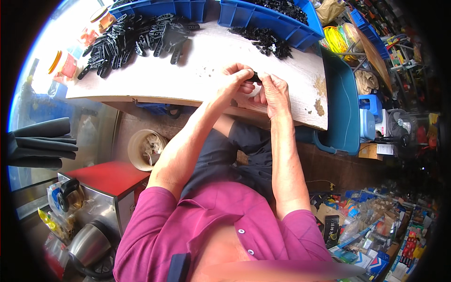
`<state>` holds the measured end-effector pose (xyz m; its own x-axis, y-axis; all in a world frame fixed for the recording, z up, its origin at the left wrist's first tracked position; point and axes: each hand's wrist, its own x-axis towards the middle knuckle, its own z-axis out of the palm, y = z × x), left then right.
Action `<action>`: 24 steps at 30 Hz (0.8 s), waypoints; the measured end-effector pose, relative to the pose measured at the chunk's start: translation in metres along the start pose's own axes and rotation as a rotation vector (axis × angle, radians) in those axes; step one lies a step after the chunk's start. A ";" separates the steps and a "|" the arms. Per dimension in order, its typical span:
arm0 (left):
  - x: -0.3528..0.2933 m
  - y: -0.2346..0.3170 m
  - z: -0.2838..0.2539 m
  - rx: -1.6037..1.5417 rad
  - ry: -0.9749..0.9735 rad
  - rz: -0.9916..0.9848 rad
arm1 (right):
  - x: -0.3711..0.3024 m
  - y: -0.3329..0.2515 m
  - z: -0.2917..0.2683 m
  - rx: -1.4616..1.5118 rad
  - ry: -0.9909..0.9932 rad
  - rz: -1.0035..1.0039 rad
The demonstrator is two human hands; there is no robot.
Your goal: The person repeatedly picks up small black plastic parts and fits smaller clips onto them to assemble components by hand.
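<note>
Above the near edge of the pale tabletop [197,87], my left hand [233,80] and my right hand [275,93] meet with fingertips pinched. Between them they grip a small black plastic piece [255,78], mostly covered by the fingers, so its exact kind does not show. To the left on the table lies a heap of long black slotted plastic parts [112,49]. Smaller black pieces [270,43] are spilled beyond my hands, in front of a blue bin.
Two blue bins, one at the back left [190,10] and one at the back right [286,29], stand along the far side. A teal tub [343,101] adjoins the table's right end. Orange-lidded jars [63,66] stand far left. Below are a white bucket [136,150] and a red-topped cabinet [105,176].
</note>
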<state>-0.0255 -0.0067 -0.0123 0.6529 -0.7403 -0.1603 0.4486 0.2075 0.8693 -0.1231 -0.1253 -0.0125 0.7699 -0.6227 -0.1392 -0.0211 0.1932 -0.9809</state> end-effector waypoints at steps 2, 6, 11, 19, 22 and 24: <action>-0.003 0.002 0.001 0.014 -0.011 0.006 | -0.001 0.003 0.002 -0.017 0.018 -0.023; -0.001 0.002 0.004 0.027 -0.063 0.014 | 0.000 0.013 0.003 0.012 0.115 -0.098; 0.035 -0.011 0.002 0.314 -0.047 0.215 | 0.001 0.014 -0.006 0.073 0.161 -0.162; 0.113 -0.003 0.006 1.575 0.104 0.821 | -0.006 -0.011 -0.052 0.416 0.455 0.101; 0.109 -0.003 0.007 1.568 0.091 0.817 | 0.002 -0.026 -0.099 0.460 0.585 0.052; 0.107 -0.003 0.005 1.601 0.036 0.812 | 0.001 -0.045 -0.105 0.366 0.929 0.007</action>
<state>0.0394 -0.0899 -0.0298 0.4075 -0.7618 0.5036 -0.9108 -0.2987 0.2851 -0.1887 -0.2142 0.0168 -0.0376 -0.9363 -0.3490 0.2942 0.3234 -0.8994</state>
